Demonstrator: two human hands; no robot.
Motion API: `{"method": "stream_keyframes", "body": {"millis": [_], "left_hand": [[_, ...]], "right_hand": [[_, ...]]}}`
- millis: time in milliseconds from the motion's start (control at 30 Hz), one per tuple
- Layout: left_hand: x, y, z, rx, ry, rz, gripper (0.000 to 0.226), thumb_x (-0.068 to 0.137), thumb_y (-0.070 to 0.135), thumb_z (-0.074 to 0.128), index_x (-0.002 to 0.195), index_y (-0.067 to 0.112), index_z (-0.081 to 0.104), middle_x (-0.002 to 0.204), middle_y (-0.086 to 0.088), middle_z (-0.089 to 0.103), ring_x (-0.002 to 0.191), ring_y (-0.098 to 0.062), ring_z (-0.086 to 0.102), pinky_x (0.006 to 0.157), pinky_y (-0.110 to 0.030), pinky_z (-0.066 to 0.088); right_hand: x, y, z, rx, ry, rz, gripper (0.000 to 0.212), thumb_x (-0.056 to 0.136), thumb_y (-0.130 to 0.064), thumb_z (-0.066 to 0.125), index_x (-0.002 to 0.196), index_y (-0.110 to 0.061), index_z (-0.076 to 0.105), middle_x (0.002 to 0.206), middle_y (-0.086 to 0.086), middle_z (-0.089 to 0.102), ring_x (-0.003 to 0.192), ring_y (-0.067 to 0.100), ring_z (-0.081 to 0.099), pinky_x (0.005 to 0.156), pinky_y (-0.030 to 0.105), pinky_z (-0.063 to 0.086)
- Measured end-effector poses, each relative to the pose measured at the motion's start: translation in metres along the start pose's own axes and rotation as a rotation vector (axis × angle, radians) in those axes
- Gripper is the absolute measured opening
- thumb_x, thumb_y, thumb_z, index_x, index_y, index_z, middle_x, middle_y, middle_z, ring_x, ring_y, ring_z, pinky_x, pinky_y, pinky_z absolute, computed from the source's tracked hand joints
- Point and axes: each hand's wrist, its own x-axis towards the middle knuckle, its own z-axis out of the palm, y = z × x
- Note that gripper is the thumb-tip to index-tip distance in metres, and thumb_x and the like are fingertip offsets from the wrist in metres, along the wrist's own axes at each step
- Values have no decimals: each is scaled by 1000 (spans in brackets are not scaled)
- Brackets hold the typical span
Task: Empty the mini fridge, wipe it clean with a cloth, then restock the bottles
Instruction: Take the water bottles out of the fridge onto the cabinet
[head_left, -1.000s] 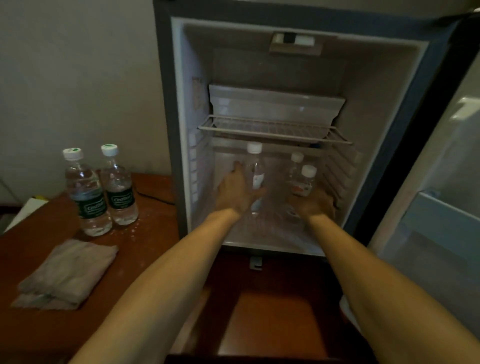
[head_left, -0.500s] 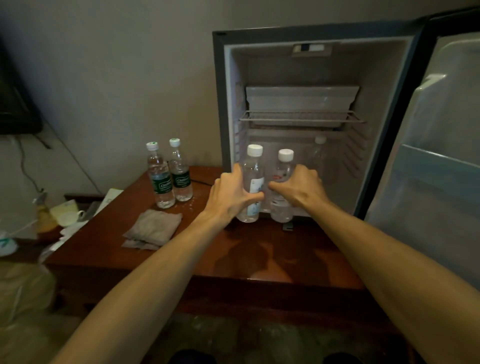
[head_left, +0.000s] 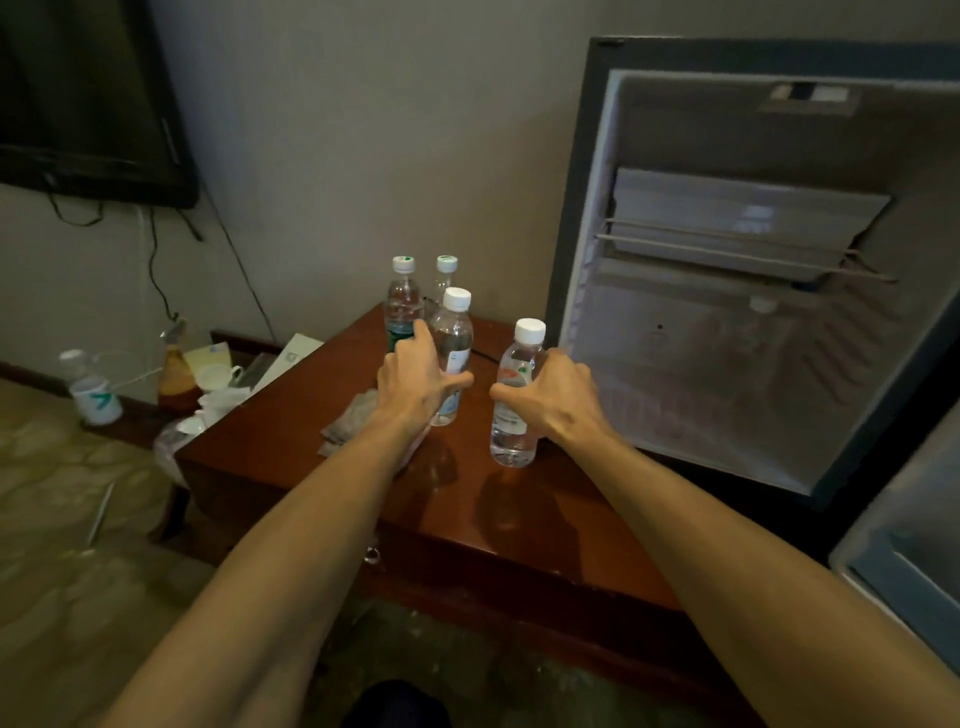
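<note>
**Two Bottles Held Over Table Beside Open Fridge**

The left hand (head_left: 415, 382) is wrapped around a clear bottle (head_left: 452, 343) with a white cap, thumb across the front and fingers curled behind it. The right hand (head_left: 553, 397) grips a second clear bottle (head_left: 514, 405), also white-capped, thumb at the front and fingers round the far side. Both bottles stand upright over the wooden table (head_left: 467, 499); whether their bases touch the tabletop cannot be told. The two held bottles are near each other but apart.

Behind the left hand, two green-labelled bottles (head_left: 402, 304) stand upright on the table near the wall, just beside one another. A folded cloth (head_left: 350, 418) lies on the table, partly hidden by the left forearm.

To the right, the mini fridge (head_left: 737, 322) stands on the table with its door (head_left: 904, 561) swung open. A wire shelf (head_left: 727, 249) spans its upper interior. One white cap (head_left: 762, 304) shows blurred at the back of the lower compartment.

On the far left, a lower surface carries a cup (head_left: 221, 375) and a few blurred small items.
</note>
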Motion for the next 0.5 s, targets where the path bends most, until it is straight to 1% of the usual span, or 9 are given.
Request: {"method": "stream_keyframes", "body": {"millis": [133,233,333,433,500], "left_hand": [[33,-17,23,-75,-27,-19,69,73,40,89,119,15,45,117,-14,67,110,-38,65,84,-45,53],[50,-24,47,-133,-70,-31,72,69,42,92,117,16,45,114,-11,68,108,-33,66,84,-45,55],[62,-31,66,-210,-76,-52,72,68,43,93,115,18,45,112,-9,68,106,-31,66,86,-48,56],[73,-43,78,-249,-68,-52,66,71,39,91,113,16,45,111,-10,68,102,-31,66,83,-45,55],[79,-50,81,-277,-54,-52,68,69,44,90,112,17,45,108,-9,68,99,-29,67,83,-46,56]], "right_hand": [[19,0,30,-23,-24,3,62,70,-49,79,118,-19,52,101,-1,65,90,19,65,82,42,59],[31,3,46,-39,-34,-6,67,72,-52,78,123,-19,49,106,-1,64,92,18,64,82,42,59],[43,6,57,8,-48,-8,70,74,-48,79,128,-18,46,115,1,64,102,21,66,87,44,58],[57,6,68,27,-53,9,72,75,-46,79,130,-17,45,120,2,63,107,22,65,90,45,57],[67,5,75,24,-37,21,73,73,-48,80,129,-18,45,118,2,63,106,22,65,89,45,57]]}}
